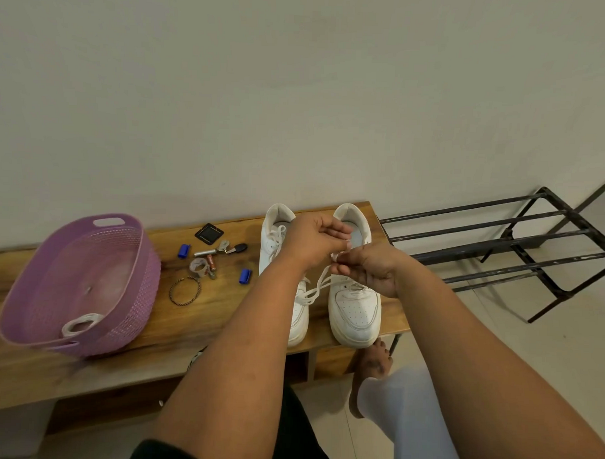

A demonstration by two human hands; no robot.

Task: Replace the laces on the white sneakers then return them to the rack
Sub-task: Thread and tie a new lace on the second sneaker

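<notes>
Basket (pixel 86 283) left on bench (pixel 188 314), small clutter (pixel 209 257) mid, sneakers (pixel 355 300) right, rack (pixel 520 243) apparently just beyond.

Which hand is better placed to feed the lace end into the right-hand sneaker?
Right. The right hand pinches the lace directly over that sneaker; the left hand hovers further back, between both shoes.

One head-worn wide-angle camera looked forward and steeply down from above and close behind the forearms. It faced a pale wall (pixel 299 92), with the counter (pixel 174 314) running across mid-frame, near enough that both arms filled the lower half. The rack (pixel 520 250) sat at the right edge, and the basket (pixel 86 283) at the left. Straight lines bowed toward the frame's edges.
</notes>
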